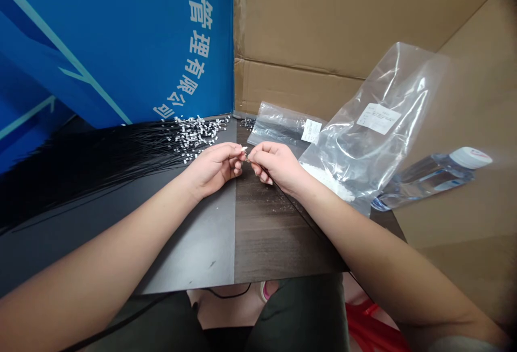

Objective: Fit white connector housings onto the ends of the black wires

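Note:
My left hand (pixel 220 164) pinches a tiny white connector (pixel 244 149) between thumb and forefinger. Right beside it, my right hand (pixel 274 164) is closed on the end of a thin black wire (pixel 301 213), which trails back under my right forearm. The fingertips of both hands almost meet above the dark wooden tabletop (pixel 274 249). Whether the wire tip sits inside the connector is too small to tell. Behind my left hand lies a large bundle of black wires (pixel 100 150) with white connectors (pixel 196 133) on their ends.
A big clear plastic bag (pixel 363 142) holding small white pieces (pixel 329 179) stands to the right. Behind my hands lies a flatter clear bag (pixel 278 123) with a label. A water bottle (pixel 432 177) leans by the cardboard wall (pixel 307 18). At left rises a blue panel (pixel 133 34).

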`<state>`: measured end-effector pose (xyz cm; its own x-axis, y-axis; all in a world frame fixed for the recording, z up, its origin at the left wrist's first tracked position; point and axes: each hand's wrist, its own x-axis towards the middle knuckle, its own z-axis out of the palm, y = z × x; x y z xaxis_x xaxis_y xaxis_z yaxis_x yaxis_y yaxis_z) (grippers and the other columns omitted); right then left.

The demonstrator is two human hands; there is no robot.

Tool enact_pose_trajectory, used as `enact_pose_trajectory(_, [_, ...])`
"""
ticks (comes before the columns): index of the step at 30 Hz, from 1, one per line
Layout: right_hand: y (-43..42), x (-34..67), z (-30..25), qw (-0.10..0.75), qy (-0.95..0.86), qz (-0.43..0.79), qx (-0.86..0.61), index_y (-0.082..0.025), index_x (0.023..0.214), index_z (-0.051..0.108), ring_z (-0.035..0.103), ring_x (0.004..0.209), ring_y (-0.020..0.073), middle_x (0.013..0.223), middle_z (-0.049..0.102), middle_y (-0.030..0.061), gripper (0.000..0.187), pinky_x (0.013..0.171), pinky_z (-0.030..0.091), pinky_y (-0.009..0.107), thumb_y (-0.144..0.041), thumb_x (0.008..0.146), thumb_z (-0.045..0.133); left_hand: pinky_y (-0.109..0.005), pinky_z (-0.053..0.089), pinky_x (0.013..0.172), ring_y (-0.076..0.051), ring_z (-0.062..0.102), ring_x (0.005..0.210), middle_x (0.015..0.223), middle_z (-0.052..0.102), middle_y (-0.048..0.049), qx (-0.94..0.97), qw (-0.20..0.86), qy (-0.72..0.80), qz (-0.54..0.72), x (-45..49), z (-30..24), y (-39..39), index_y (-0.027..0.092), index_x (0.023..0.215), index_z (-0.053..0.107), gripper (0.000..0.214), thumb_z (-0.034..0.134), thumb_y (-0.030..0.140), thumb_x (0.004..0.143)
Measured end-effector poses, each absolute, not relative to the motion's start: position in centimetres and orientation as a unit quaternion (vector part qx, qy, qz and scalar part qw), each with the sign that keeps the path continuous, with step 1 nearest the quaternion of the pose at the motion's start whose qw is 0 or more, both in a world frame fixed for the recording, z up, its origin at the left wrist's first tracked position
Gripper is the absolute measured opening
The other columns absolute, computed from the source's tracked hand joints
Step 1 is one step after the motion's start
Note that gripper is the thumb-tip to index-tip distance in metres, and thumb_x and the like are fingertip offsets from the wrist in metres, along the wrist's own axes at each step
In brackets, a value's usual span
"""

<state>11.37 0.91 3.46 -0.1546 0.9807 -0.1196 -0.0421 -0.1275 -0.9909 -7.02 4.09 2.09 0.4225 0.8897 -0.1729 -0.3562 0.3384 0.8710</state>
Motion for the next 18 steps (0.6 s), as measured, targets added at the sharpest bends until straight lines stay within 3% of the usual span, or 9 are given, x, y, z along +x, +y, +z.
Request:
enact_pose_trajectory(11, [0.85,11.31,3.80,0.430,-0.486,0.584,-0.487,-0.021,0.075,0.061,0.043,0.039,0.0070,0.054,0.059,-0.0039,0.007,0.035,0.029,0.020,-0.017,0.076,0.067,-0.024,0.047,0.061,-0.010,0.056,0.066,0.076,0.066,-0.0022,0.401,0.726,0.351,0.435,-6.76,2.42,3.86,0.013,0.079,0.071,0.025,0.091,0.020,0.066])
enact_pose_trajectory(18, [1.14,11.52,3.64,0.411,-0.438,0.667,-0.441,-0.021,0.073,0.059,0.038,0.038,0.0066,0.053,0.055,-0.0044,0.011,0.036,0.025,0.021,-0.019,0.075,0.070,-0.025,0.047,0.063,-0.010,0.057,0.065,0.075,0.066,-0.0020,0.416,0.704,0.366,0.445,-6.68,2.53,3.58,0.013,0.079,0.073,0.023,0.091,0.023,0.068])
